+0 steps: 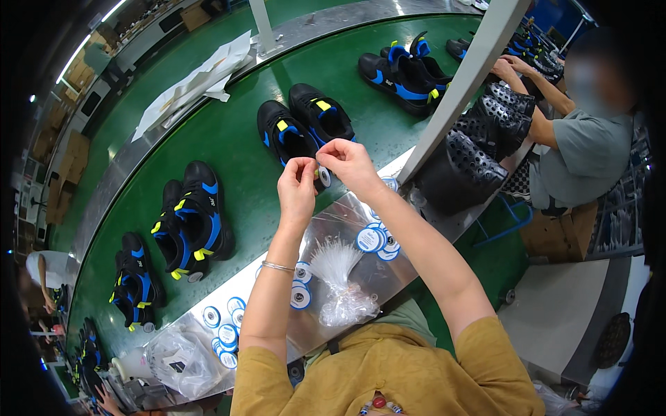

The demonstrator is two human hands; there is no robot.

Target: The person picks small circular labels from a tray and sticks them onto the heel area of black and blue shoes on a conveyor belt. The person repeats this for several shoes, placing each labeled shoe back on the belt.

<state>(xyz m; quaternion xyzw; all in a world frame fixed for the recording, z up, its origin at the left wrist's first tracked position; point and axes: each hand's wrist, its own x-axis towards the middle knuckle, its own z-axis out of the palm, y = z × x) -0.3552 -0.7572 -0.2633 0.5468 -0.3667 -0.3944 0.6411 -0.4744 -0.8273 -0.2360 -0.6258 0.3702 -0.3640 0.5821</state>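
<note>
My left hand [298, 188] and my right hand [349, 164] meet over the near, heel end of a pair of black and blue sneakers [279, 130] with yellow tabs. Both are closed in a pinch, fingertips almost touching. Just below them hangs a small round white tag [324, 177] with a dark centre. What is between the fingertips is too fine to make out. Under my forearms, on the metal ledge [277, 313], lie a bundle of clear thin plastic strands [334, 263] and loose round blue-and-white tags [371, 240].
More sneaker pairs stand along the green surface [243, 177], to the left [191, 218] and far right [406, 80]. A grey post [461, 80] rises right of my hands. Beyond it sits a co-worker [583, 149] beside black textured pieces [479, 152]. A clear plastic bag [184, 360] lies lower left.
</note>
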